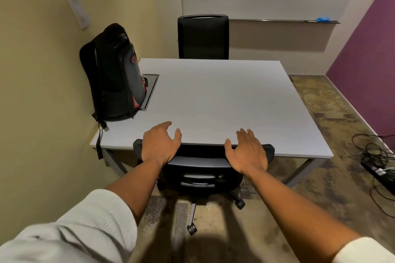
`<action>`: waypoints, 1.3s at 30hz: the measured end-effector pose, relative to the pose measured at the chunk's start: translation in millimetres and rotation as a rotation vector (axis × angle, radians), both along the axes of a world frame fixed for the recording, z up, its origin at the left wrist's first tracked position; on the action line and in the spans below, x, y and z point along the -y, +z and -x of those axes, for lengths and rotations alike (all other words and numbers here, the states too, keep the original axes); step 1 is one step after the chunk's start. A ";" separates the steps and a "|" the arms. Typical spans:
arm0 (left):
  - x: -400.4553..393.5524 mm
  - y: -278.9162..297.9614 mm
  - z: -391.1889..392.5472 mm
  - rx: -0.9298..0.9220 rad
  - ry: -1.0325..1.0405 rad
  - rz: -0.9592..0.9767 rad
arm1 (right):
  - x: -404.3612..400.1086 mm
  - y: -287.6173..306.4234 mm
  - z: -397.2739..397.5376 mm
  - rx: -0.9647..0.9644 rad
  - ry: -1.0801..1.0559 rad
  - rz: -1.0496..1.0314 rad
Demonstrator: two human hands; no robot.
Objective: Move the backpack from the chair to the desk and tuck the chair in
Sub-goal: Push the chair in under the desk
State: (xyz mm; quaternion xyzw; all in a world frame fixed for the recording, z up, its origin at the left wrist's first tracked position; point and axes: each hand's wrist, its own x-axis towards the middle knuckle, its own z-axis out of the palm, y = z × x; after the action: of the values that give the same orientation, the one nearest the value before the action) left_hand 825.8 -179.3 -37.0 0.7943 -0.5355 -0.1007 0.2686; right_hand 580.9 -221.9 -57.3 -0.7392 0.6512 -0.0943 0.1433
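We are standing at the near edge of the desk [213,100], the largest thing before us, its grey top reaching away toward a second chair [203,37] at the far side. The backpack [115,72] is already sitting upright on the desk's far-left part, leaning by the yellow wall beside a cable hatch [151,89], one strap hanging over the left edge. So the first half of the task looks done to us.

The chair [201,174] is lying directly ahead of and below our hands, its backrest running left to right, parallel to the desk's near edge and almost meeting it. Its seat is already hidden under the top, while its wheeled base is showing on the carpet behind. We are judging that any remaining push goes straight forward, square to the backrest, and that little travel is left.

Both hands are equally near, one at each end of the backrest top. Our left hand [160,145] is resting palm-down on the left end, fingers spread and reaching over the desk edge. Our right hand [248,151] is doing the same at the right end. Neither is closing round anything; both are lying flat and loose, forearms stretched out nearly straight from rolled-back white sleeves.
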 end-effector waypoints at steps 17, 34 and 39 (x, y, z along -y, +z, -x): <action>9.2 4.4 -4.0 0.039 -0.022 0.016 | 8.9 9.2 -7.5 0.008 0.019 0.036; -17.7 56.7 9.0 0.182 -0.136 0.102 | -9.4 69.5 -14.5 0.094 0.158 0.184; -23.0 72.4 9.7 0.248 -0.168 0.078 | -11.5 85.1 -13.6 0.108 0.178 0.215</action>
State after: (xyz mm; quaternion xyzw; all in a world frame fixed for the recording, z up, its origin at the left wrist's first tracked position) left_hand 816.1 -156.3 35.4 0.7421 -0.6325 -0.0031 0.2217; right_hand 594.6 -210.4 27.8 -0.7991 0.5606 -0.1901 0.1057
